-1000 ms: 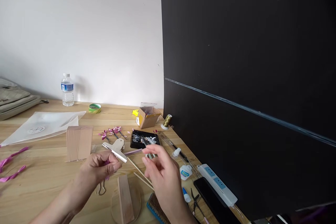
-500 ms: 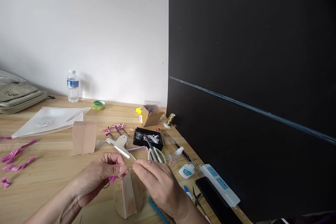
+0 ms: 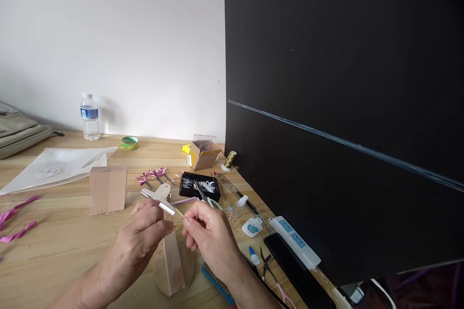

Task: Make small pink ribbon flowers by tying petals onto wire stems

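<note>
Left hand (image 3: 137,237) rolled knuckles-up — hold hidden, right hand (image 3: 213,237) pinching stick (image 3: 179,212), clip (image 3: 162,193) edge just beyond

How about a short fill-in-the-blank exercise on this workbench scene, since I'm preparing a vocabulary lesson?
1. The person's left hand is farther from the power strip than the ____ one.
2. The wooden strip lies on a base whose outline is ____.
3. The label on the plastic bottle is mainly ____.
4. The tall panel beside the white wall is ____.

Missing words: right; round; blue; black.
</note>
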`<action>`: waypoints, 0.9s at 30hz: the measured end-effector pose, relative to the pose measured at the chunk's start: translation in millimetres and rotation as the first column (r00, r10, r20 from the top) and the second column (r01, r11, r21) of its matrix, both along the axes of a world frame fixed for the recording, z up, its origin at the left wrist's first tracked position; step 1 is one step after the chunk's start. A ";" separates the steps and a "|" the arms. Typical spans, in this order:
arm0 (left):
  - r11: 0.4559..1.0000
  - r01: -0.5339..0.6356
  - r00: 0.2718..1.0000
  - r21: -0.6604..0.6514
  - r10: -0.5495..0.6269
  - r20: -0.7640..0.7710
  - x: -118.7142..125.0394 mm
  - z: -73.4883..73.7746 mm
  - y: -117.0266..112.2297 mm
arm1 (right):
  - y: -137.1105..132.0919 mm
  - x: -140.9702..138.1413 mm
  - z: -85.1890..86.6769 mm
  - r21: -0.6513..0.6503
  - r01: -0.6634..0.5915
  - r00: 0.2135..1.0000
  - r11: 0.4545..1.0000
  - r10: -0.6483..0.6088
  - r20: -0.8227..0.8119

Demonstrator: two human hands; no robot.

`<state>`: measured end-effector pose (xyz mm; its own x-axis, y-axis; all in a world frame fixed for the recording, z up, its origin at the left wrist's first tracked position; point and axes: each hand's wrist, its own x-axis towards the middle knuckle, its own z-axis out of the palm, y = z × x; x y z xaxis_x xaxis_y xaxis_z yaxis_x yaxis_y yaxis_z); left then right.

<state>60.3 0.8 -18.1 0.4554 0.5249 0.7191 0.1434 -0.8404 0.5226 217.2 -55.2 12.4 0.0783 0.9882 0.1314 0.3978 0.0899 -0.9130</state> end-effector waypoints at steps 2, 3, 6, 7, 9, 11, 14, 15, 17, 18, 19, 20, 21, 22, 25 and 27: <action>1.000 0.001 1.000 -0.009 -0.001 -0.002 -0.9 -1.1 2.8 | -1.2 0.4 3.4 0.086 0.023 0.994 0.996 -0.032 0.108; 0.999 0.012 1.000 -0.033 -0.012 -0.001 -1.3 -1.1 4.7 | -2.4 0.6 5.0 0.150 0.026 0.981 0.988 -0.055 0.188; 0.987 0.103 0.994 -0.123 -0.099 0.036 -3.0 -0.3 10.0 | -6.9 0.1 8.4 0.306 -0.022 0.916 0.952 -0.104 0.387; 0.978 0.141 0.990 -0.151 -0.135 0.047 -3.6 0.1 11.1 | -8.1 -0.5 9.1 0.336 -0.049 0.897 0.940 -0.107 0.429; 0.960 0.191 0.981 -0.203 -0.183 0.057 -4.2 0.9 12.0 | -9.6 -1.9 9.8 0.382 -0.094 0.870 0.919 -0.111 0.480; 0.951 0.195 0.981 -0.240 -0.184 0.066 -3.6 2.0 11.4 | -9.7 -3.7 9.7 0.429 -0.124 0.859 0.895 -0.119 0.498; 0.947 0.183 0.980 -0.263 -0.156 0.123 -0.9 4.1 9.9 | -8.4 -6.1 8.1 0.508 -0.144 0.849 0.849 -0.158 0.505; 0.941 0.184 0.979 -0.284 -0.149 0.139 0.0 5.0 9.4 | -8.1 -6.7 7.3 0.529 -0.144 0.844 0.836 -0.176 0.507; 0.912 0.187 0.978 -0.365 -0.138 0.156 1.5 6.8 8.3 | -7.7 -7.8 5.5 0.558 -0.138 0.836 0.819 -0.206 0.509; 0.890 0.185 0.979 -0.418 -0.127 0.162 2.0 7.8 7.4 | -7.8 -8.4 4.6 0.565 -0.135 0.836 0.814 -0.213 0.506; 0.863 0.177 0.980 -0.472 -0.111 0.164 2.4 8.8 6.5 | -7.8 -8.9 3.6 0.568 -0.131 0.839 0.813 -0.215 0.501; 0.836 0.168 0.982 -0.522 -0.094 0.166 2.7 9.8 5.4 | -7.8 -9.4 2.6 0.564 -0.126 0.844 0.816 -0.211 0.492; 0.812 0.161 0.983 -0.562 -0.078 0.169 3.0 10.8 4.4 | -7.7 -9.8 1.8 0.550 -0.115 0.852 0.827 -0.203 0.482; 0.792 0.153 0.983 -0.591 -0.062 0.173 3.1 11.9 3.4 | -7.3 -9.9 1.1 0.526 -0.094 0.861 0.845 -0.197 0.469; 0.743 0.142 0.984 -0.654 -0.034 0.175 3.0 14.6 1.7 | -4.7 -7.5 1.5 0.420 0.001 0.878 0.908 -0.202 0.435; 0.685 0.140 0.983 -0.715 -0.010 0.182 2.3 14.9 1.8 | -3.4 -3.4 4.3 0.390 0.053 0.872 0.919 -0.233 0.431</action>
<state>62.6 2.6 -3.2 0.4365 0.8786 0.1936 -0.0376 -0.1972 0.9796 213.8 -58.6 16.8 0.0566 0.8487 0.5259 0.7966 0.2792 -0.5362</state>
